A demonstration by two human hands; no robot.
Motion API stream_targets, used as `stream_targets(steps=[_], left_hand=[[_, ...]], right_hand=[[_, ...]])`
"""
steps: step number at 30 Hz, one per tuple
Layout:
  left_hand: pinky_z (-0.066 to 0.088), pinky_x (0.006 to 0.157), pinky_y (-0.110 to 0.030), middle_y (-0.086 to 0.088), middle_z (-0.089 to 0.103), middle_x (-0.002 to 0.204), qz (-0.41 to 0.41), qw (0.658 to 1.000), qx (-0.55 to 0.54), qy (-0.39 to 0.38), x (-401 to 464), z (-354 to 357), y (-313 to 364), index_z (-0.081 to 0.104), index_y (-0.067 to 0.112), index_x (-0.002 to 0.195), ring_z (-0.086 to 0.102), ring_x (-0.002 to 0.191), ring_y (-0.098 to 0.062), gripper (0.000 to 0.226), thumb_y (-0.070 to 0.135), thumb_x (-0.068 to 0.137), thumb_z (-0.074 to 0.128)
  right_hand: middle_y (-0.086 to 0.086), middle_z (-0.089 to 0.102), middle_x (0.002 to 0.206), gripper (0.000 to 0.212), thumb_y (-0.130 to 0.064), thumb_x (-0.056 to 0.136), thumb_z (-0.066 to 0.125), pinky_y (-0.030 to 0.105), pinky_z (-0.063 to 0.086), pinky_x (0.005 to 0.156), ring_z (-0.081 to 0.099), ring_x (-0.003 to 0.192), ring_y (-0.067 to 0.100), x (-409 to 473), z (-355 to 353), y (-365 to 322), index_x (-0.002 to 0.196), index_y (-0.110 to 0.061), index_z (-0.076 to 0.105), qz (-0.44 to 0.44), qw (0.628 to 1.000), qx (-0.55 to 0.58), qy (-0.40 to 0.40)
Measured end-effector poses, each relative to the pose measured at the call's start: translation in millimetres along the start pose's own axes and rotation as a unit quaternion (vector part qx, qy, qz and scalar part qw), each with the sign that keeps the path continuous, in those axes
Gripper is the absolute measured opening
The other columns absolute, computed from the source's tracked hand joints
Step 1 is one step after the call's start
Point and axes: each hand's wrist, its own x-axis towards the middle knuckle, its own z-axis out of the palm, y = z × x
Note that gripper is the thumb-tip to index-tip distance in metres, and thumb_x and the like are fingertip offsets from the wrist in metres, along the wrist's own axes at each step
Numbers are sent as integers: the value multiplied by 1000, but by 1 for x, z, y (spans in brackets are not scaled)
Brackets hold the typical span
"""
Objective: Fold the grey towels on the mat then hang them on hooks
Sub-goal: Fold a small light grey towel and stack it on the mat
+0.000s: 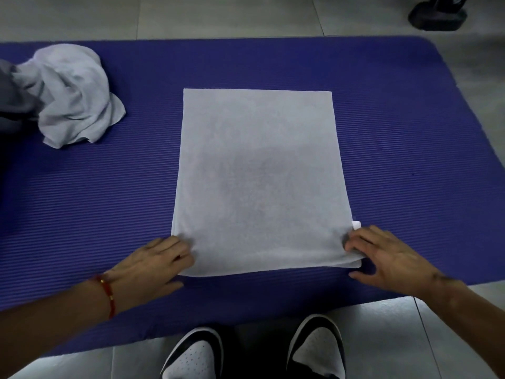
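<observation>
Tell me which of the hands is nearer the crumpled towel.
Left. The left hand rests at the flat towel's near left corner, below and right of the crumpled towel; the right hand is at the opposite corner.

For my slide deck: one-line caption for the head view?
Both hands, left hand and right hand, at the near corners of a flat grey towel on a purple mat.

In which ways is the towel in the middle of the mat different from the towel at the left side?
The middle towel lies flat as a neat rectangle; the left towel is a crumpled heap. The left hand and right hand touch the middle towel's near corners; nothing touches the left towel. Both are pale grey and lie on the purple mat.
</observation>
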Motion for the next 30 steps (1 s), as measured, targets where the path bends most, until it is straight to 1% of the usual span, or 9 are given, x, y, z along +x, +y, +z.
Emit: stream_targets(steps=[7,10,13,15,17,20,22,25,30], left_hand=[[56,92,-33,-3,68,115,-12,999,43,15,-8,10,-3,72,13,114,64,110,-24,69,3,50,94],[46,95,-27,6,67,111,-56,991,-79,95,-8,11,-8,70,20,108,67,102,-20,28,15,81,73],[47,90,-18,13,70,101,-234,910,-299,168,8,-15,-11,68,24,102,66,98,-6,11,30,94,63],[48,75,-16,7,68,80,-326,835,-398,197,28,-32,-23,62,14,91,64,78,-10,9,21,96,66],[48,71,-33,-3,57,69,-358,786,-454,221,48,-48,-44,50,10,86,53,70,-21,24,26,100,61],[53,87,-57,-4,72,88,-357,724,-540,240,73,-63,-71,49,28,90,65,86,-27,20,44,99,57],[55,85,-57,-13,73,99,-353,696,-571,254,85,-63,-78,49,32,95,66,91,-28,12,40,103,52],[55,76,-48,-5,70,98,-353,708,-559,249,89,-59,-75,46,29,106,64,90,-26,11,40,106,44],[60,81,-41,-4,76,100,-373,751,-510,192,59,-55,-53,45,22,119,72,92,-22,31,49,104,42]], right_hand=[[-2,67,121,38,-32,91,52,38,58,86,65,101,19,-7,8,0,120,-16,72,-12,996,-22,83],[-8,68,114,31,-29,88,57,36,59,83,62,100,12,-2,4,-7,110,-19,76,51,990,60,119],[-19,72,109,18,-14,88,74,24,51,92,62,103,5,14,-12,-14,104,-21,77,196,932,235,193],[-16,75,107,19,-5,93,69,12,50,88,67,102,3,33,-29,-15,107,-16,75,275,847,409,199],[-8,76,101,11,-8,100,60,11,52,80,69,93,6,54,-44,-9,108,-10,68,309,781,501,210],[-6,74,99,12,-24,105,54,28,55,85,67,92,9,81,-60,3,107,-18,64,297,777,504,233],[0,70,102,12,-32,105,53,38,53,90,64,95,12,95,-66,9,104,-25,63,281,777,504,252],[2,67,103,14,-31,108,46,36,52,84,60,92,10,102,-69,9,102,-30,59,277,792,480,257],[-3,66,98,13,-27,108,46,31,48,76,59,82,5,80,-57,-8,103,-29,58,306,810,454,208]])
